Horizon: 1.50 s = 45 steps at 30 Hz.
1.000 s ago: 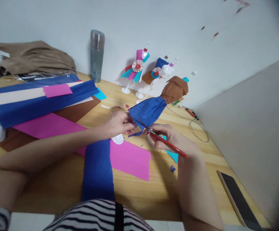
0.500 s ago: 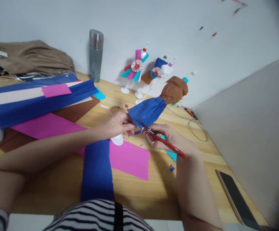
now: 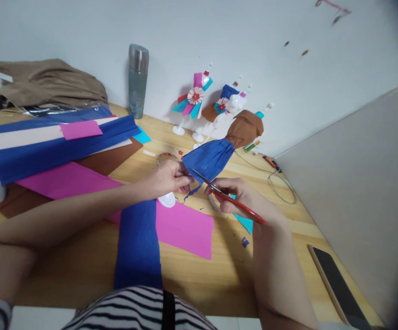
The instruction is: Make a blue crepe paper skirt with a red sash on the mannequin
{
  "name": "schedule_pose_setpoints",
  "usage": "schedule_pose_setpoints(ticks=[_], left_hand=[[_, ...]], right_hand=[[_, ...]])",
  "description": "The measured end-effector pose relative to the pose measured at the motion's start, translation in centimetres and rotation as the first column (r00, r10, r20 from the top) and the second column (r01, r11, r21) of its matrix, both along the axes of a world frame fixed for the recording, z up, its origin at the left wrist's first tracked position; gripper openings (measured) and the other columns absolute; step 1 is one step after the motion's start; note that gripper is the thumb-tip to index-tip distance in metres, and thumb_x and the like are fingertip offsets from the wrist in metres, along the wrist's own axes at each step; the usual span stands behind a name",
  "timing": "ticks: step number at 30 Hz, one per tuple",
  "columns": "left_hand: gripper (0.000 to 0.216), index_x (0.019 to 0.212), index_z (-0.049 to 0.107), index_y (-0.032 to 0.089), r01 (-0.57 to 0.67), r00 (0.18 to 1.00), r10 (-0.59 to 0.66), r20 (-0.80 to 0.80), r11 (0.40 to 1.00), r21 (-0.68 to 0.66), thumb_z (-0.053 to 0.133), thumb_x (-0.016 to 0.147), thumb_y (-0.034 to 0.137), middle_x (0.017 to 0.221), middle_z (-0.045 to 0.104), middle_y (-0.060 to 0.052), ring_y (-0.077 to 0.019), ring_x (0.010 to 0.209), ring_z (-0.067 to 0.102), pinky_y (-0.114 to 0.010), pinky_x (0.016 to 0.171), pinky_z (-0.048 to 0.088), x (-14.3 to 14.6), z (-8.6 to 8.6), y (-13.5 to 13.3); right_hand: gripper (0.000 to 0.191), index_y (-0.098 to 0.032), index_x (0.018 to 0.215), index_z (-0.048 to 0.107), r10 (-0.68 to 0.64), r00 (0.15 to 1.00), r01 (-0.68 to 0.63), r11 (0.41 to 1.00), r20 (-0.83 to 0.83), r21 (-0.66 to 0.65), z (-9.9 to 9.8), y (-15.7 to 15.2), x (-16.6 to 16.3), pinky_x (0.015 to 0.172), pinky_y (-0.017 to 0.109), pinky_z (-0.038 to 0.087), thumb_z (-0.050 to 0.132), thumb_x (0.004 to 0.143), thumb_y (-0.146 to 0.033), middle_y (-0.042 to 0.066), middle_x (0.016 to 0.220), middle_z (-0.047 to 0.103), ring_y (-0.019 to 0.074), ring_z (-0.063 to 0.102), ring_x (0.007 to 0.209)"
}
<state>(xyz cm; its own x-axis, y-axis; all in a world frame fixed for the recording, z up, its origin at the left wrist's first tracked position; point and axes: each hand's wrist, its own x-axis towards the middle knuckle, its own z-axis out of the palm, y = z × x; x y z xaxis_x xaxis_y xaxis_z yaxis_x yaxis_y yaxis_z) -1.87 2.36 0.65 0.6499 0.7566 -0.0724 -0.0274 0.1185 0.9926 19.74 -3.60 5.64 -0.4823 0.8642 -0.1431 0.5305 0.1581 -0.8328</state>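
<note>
My left hand [image 3: 169,178] pinches the hem of a blue crepe-paper skirt [image 3: 209,158] on a small mannequin with a brown paper top [image 3: 244,129], tilted over the table. My right hand [image 3: 242,197] grips red-handled scissors [image 3: 231,201]; their blades are at the skirt's lower edge, where a thin blue strip hangs loose. The mannequin's white round base [image 3: 167,200] sits below my left hand.
Blue [image 3: 139,243], pink [image 3: 185,228], brown and white crepe sheets cover the wooden table [image 3: 199,275]. Two dressed mannequins [image 3: 193,98] and a steel flask [image 3: 137,80] stand by the wall. A phone [image 3: 338,286] lies at the right, a cable [image 3: 281,188] beyond it, tan cloth [image 3: 47,85] far left.
The scissors have worked further along the skirt's hem and a thin blue trimmed strip now dangles. The mannequin has tilted slightly; both hands stay in nearly the same place.
</note>
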Motion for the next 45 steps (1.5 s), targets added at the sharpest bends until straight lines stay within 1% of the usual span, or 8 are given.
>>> schedule_pose_setpoints(ticks=[9,12,16,20,29,33,39,45], left_hand=[[0.016,0.07,0.059,0.012,-0.013,1.0,0.014,0.013,0.999,-0.031,0.058,0.081,0.0,0.06,0.064,0.003,-0.0062,0.055,0.061,-0.017,0.058,0.049,0.0,0.0,0.0],[0.016,0.07,0.058,0.012,-0.031,0.999,0.032,0.016,0.998,-0.045,0.058,0.08,0.0,0.058,0.063,0.003,-0.0065,0.054,0.061,-0.017,0.057,0.049,0.0,0.0,0.0],[0.014,0.073,0.059,0.012,-0.029,0.999,0.03,0.036,0.999,-0.04,0.057,0.078,-0.001,0.058,0.063,0.003,-0.007,0.052,0.061,-0.017,0.054,0.048,0.0,0.0,0.0],[0.016,0.075,0.058,0.012,-0.028,0.998,0.032,0.061,0.997,-0.065,0.053,0.077,-0.003,0.057,0.062,0.003,-0.0078,0.052,0.061,-0.017,0.052,0.047,0.1,0.1,-0.1],[0.012,0.07,0.059,0.011,-0.03,0.999,0.031,0.017,0.999,-0.018,0.057,0.08,0.004,0.058,0.063,0.002,-0.0066,0.049,0.059,-0.018,0.053,0.049,0.0,0.2,-0.1],[0.012,0.069,0.059,0.01,-0.008,1.0,0.008,0.003,1.0,-0.015,0.058,0.078,0.003,0.057,0.063,0.002,-0.006,0.046,0.057,-0.017,0.051,0.047,0.0,0.1,-0.3],[0.016,0.068,0.057,0.011,0.005,1.0,-0.005,-0.016,0.999,-0.036,0.055,0.081,0.003,0.057,0.062,0.0,-0.0073,0.046,0.057,-0.02,0.054,0.048,0.1,0.4,-0.6],[0.018,0.067,0.055,0.011,-0.005,1.0,0.004,-0.028,0.998,-0.059,0.054,0.082,0.001,0.055,0.061,0.002,-0.0077,0.045,0.057,-0.02,0.05,0.047,0.3,0.6,-0.7]], right_hand=[[0.055,-0.014,0.082,0.065,-0.027,0.999,0.025,0.998,-0.029,-0.062,-0.5,0.1,0.5,0.047,0.024,0.029,0.075,0.068,-0.067,-0.004,0.059,0.048,0.0092,0.038,0.051],[0.053,-0.014,0.083,0.065,0.006,1.0,-0.006,1.0,0.031,-0.011,-0.2,0.0,0.4,0.049,0.024,0.032,0.071,0.073,-0.066,-0.003,0.063,0.05,0.01,0.04,0.054],[0.058,-0.015,0.086,0.063,0.103,0.986,-0.113,0.991,0.13,0.076,0.4,-0.2,0.3,0.055,0.026,0.037,0.066,0.075,-0.072,0.0,0.071,0.055,0.0125,0.044,0.061],[0.066,-0.015,0.09,0.063,0.134,0.971,-0.148,0.987,0.198,0.059,1.0,-0.3,0.2,0.058,0.027,0.041,0.064,0.072,-0.078,0.002,0.075,0.058,0.0146,0.048,0.064],[0.062,-0.014,0.092,0.063,0.107,0.985,-0.12,0.989,0.133,0.09,1.3,-0.2,0.3,0.06,0.029,0.046,0.061,0.077,-0.074,0.006,0.081,0.063,0.0156,0.054,0.066],[0.061,-0.015,0.085,0.062,0.091,0.991,-0.102,0.988,0.095,0.119,0.9,-0.2,0.0,0.057,0.029,0.046,0.06,0.076,-0.075,0.005,0.075,0.062,0.016,0.054,0.063],[0.066,-0.017,0.075,0.057,0.059,0.994,-0.066,0.994,0.09,0.082,0.4,-0.2,-0.1,0.054,0.029,0.042,0.053,0.075,-0.083,0.003,0.07,0.056,0.0153,0.05,0.06],[0.061,-0.014,0.089,0.064,0.07,0.995,-0.079,0.99,0.077,0.118,0.3,-0.1,-0.1,0.055,0.026,0.038,0.059,0.078,-0.074,-0.001,0.067,0.052,0.0127,0.045,0.059]])
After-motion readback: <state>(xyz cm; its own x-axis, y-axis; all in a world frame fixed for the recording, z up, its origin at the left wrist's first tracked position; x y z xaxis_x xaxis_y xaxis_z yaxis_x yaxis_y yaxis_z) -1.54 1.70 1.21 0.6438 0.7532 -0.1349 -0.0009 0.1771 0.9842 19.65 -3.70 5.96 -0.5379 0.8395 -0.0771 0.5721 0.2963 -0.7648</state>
